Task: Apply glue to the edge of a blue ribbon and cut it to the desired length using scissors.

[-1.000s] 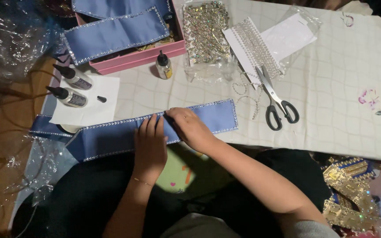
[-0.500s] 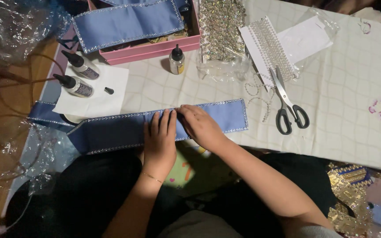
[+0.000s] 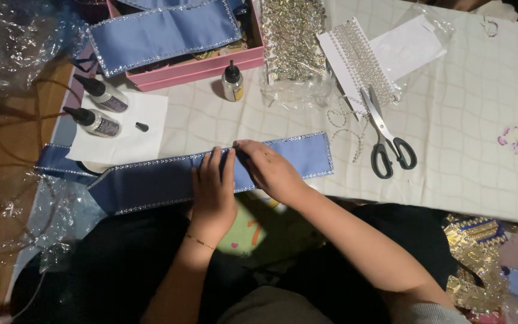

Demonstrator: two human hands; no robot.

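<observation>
Surface: counter (image 3: 463, 150) under a cream checked cloth with a small flower motif at its right edge; dim room, brown floor and crumpled clear plastic wrap (image 3: 13, 36) at left.

Item in hand: long blue satin band (image 3: 151, 180) edged with rhinestone trim, lying lengthwise along the counter's near edge. Left hand (image 3: 214, 192) lies flat on it, fingers (image 3: 222, 165) extended and close together, pressing, not gripping. Right hand (image 3: 271, 171) rests just beside it on the band, fingers curled down onto the upper trim; whether they pinch anything cannot be told.

Further items:
- Pink box (image 3: 199, 66) at the far edge, a second blue band (image 3: 163, 33) draped over it.
- Two dark-capped glue bottles (image 3: 100, 108) lying on a white paper sheet (image 3: 130, 129), a loose black cap (image 3: 142, 126) beside them.
- Small upright bottle (image 3: 232, 81) in front of the box.
- Bag of rhinestone chain (image 3: 292, 42); card of pearl trim (image 3: 361, 60) beside it.
- Black-handled scissors (image 3: 388, 138), closed, right of the band, well apart from the hands.
- Gold trim pieces (image 3: 475, 264) lower right, off the counter.
</observation>
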